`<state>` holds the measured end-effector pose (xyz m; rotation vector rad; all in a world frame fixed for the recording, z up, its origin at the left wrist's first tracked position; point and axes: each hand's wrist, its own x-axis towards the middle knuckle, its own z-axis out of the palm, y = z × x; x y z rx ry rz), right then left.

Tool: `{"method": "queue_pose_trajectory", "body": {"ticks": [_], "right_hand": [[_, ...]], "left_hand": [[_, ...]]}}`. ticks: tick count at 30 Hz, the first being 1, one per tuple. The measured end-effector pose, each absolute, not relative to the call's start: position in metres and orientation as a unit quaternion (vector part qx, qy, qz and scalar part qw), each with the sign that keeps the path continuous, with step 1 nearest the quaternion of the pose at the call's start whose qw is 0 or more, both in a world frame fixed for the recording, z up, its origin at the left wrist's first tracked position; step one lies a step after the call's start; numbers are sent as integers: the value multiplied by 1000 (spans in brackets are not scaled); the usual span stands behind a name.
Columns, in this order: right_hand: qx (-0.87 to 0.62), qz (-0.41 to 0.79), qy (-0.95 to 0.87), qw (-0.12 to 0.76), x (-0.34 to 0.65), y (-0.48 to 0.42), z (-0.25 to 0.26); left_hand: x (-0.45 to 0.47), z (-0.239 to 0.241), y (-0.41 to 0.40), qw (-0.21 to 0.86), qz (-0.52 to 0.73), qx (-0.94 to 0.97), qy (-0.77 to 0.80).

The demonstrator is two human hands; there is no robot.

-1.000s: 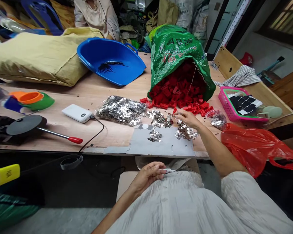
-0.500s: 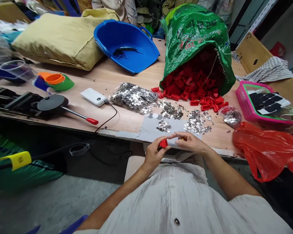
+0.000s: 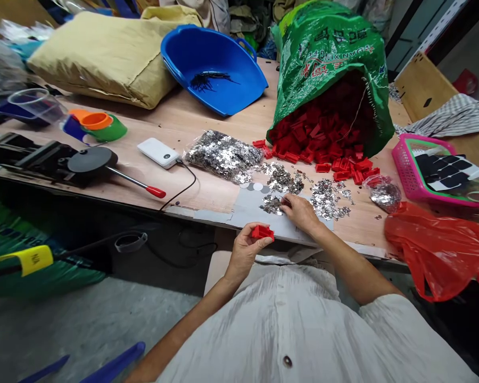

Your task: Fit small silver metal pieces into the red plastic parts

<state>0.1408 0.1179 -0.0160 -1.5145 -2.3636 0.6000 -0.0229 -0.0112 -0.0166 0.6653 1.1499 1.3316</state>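
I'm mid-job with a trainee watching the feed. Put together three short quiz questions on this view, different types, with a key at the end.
1. Multiple choice: what does the left hand hold?
A) a red part
B) a blue scoop
C) a striped cloth

2. True or false: in the picture, the blue scoop lies to the right of the green sack.

3. Short answer: which hand has its fingers at the small silver pile on the grey sheet?

Key:
1. A
2. False; the blue scoop lies to the left of the green sack.
3. The right hand
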Motion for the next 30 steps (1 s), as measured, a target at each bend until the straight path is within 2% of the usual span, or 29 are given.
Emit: {"method": "queue_pose_trajectory", "body": {"ticks": [14, 30], "right_hand": [[-520, 167, -824, 152, 188, 99, -20], [-500, 131, -837, 178, 176, 107, -17]], "left_hand": [[-22, -16, -8, 605, 574, 251, 492], [-21, -18, -9, 604, 575, 255, 490]]}}
